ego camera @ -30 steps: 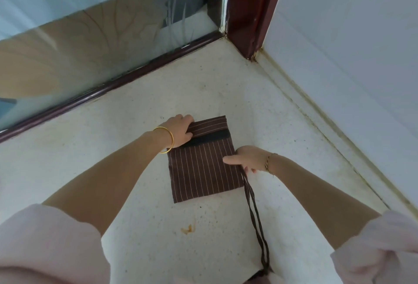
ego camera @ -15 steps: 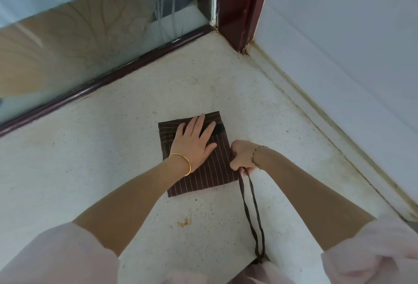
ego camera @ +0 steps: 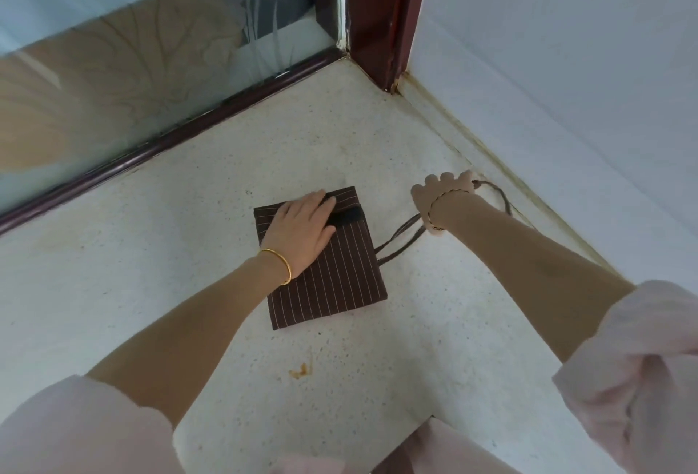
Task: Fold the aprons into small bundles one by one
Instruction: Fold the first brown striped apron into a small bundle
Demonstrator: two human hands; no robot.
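On the floor [ego camera: 377,360]: apron [ego camera: 332,284] lies folded into a small striped rectangle.
Left hand [ego camera: 302,228]: atop the apron's far half, fingers [ego camera: 313,199] straight and together, pressing flat.
Right hand [ego camera: 440,198]: right of the apron, fingers curled round its strings [ego camera: 400,239].

Apron strap [ego camera: 399,238] partly behind right hand [ego camera: 441,195]

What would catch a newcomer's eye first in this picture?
A folded brown striped apron lies in the middle of the speckled floor, with the left hand pressed flat on its far end. Just to its right, the right hand grips the ties, which stretch sideways from the apron. A small orange stain marks the floor nearer the person.
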